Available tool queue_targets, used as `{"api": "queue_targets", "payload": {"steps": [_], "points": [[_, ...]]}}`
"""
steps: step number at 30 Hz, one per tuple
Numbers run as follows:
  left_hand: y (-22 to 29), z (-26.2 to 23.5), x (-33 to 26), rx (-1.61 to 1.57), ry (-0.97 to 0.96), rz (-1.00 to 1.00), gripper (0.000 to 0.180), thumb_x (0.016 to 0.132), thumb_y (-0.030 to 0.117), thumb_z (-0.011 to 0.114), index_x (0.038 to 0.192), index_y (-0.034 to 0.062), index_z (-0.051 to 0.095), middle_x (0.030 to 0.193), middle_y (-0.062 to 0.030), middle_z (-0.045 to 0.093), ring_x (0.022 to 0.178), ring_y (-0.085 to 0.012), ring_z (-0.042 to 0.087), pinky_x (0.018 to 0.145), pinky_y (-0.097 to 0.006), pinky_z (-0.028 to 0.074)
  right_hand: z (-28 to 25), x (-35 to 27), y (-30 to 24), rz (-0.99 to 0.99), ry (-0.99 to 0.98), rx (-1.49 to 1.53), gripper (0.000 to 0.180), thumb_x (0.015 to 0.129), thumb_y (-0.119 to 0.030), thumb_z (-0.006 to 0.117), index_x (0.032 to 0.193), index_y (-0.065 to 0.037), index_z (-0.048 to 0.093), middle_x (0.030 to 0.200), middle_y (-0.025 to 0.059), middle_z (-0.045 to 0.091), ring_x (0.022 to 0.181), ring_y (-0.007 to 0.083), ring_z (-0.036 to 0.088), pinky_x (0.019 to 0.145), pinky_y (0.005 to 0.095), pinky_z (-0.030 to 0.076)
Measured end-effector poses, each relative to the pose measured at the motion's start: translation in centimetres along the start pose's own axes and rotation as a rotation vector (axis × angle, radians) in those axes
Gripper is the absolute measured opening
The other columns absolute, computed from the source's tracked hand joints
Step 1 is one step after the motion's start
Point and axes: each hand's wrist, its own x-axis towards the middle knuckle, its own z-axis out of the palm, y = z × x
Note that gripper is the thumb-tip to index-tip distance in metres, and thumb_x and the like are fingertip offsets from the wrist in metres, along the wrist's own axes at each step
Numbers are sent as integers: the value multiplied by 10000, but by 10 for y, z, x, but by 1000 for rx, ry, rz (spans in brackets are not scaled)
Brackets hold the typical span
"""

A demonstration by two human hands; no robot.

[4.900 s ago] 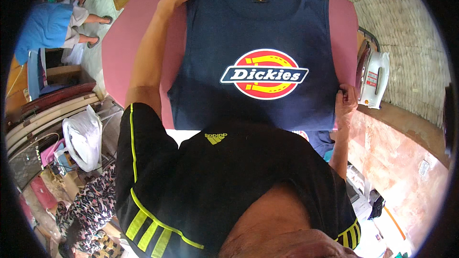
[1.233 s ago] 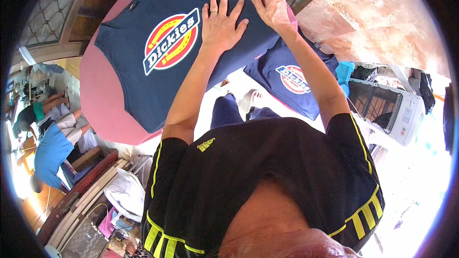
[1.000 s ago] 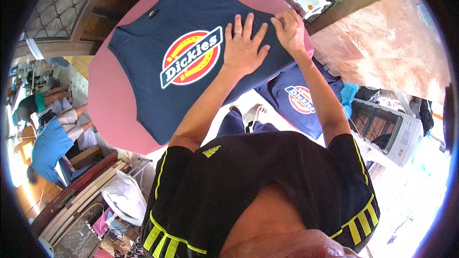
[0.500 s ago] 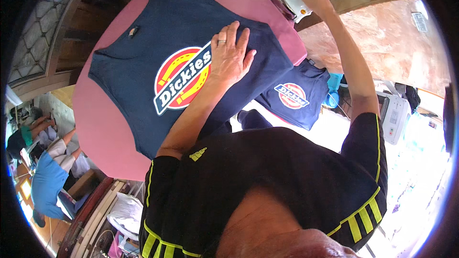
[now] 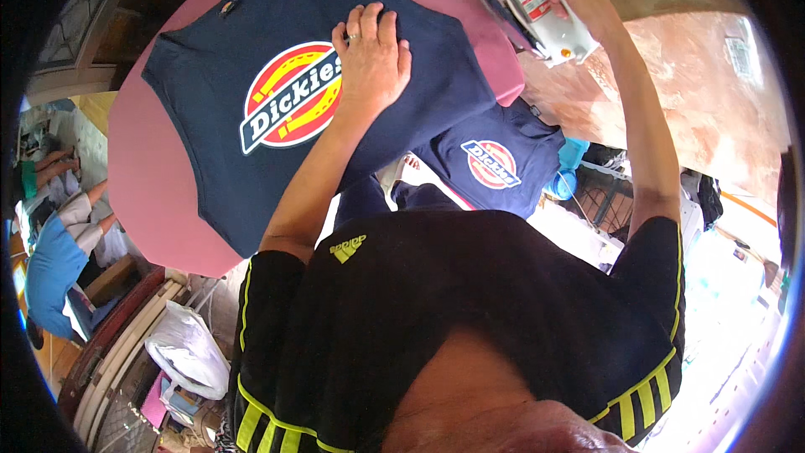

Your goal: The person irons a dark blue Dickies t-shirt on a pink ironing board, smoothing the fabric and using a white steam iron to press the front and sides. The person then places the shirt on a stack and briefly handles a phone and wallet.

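A navy sleeveless top (image 5: 210,59) with a red, yellow and white printed badge lies spread on a pink-covered ironing board (image 5: 151,193). My left hand (image 5: 371,59) rests flat on the top, just right of the badge, its fingers stretched out and a ring on one. Toward the far right end of the board, my right hand (image 5: 579,0) is closed around the handle of a white and silver clothes iron (image 5: 545,27). The iron is tilted at the board's edge; whether its base touches the cover cannot be made out.
A second navy garment (image 5: 524,147) with a similar print lies lower, right of the board. Near it is a blue plastic item (image 5: 562,184). A white plastic bag (image 5: 189,348) sits at lower left. Another person in blue (image 5: 54,260) is at the far left.
The iron and my right hand have shifted right relative to the board. My left hand stays flat at about the same spot on the top. The whole view has shifted slightly.
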Motion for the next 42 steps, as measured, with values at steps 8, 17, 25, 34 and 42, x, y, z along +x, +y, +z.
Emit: {"api": "queue_targets", "payload": {"steps": [8, 17, 25, 34, 42], "points": [[-19, 18, -1, -39, 83, 51, 492, 842, 166, 626, 1297, 2, 534, 1376, -149, 488, 1320, -329, 432, 1089, -537, 319, 92, -89, -2, -334, 109, -271, 349, 945, -277, 665, 1157, -3, 623, 749, 149, 674, 647, 169, 648, 583, 334, 508], [-123, -4, 30, 204, 86, 56, 524, 969, 391, 507, 1379, 66, 503, 1487, -128, 441, 1393, -338, 374, 1088, -578, 284, 148, -56, -19, -489, 257, -290, 361, 920, -246, 664, 1147, 14, 559, 867, 263, 650, 834, 437, 656, 714, 452, 517], [-112, -19, 35, 222, -50, -41, 554, 977, 356, 463, 1458, 82, 431, 1561, -91, 355, 1450, -309, 289, 1144, -577, 225, 154, -60, -23, -414, 274, -315, 370, 948, -254, 635, 1205, 0, 562, 856, 255, 659, 795, 434, 656, 700, 427, 521], [-110, -19, 38, 211, -10, -30, 543, 980, 359, 459, 1449, 85, 439, 1545, -97, 373, 1442, -312, 299, 1140, -575, 235, 145, -39, -15, -350, 226, -338, 355, 928, -257, 640, 1145, 19, 582, 938, 229, 646, 868, 360, 659, 767, 428, 514], [-119, -27, 14, 279, -12, -66, 567, 975, 381, 475, 1446, 67, 427, 1557, -131, 335, 1442, -348, 284, 1132, -604, 228, 134, -111, 15, -573, 41, -365, 365, 933, -308, 648, 1090, 7, 552, 785, 253, 613, 731, 411, 659, 671, 450, 520]]}}
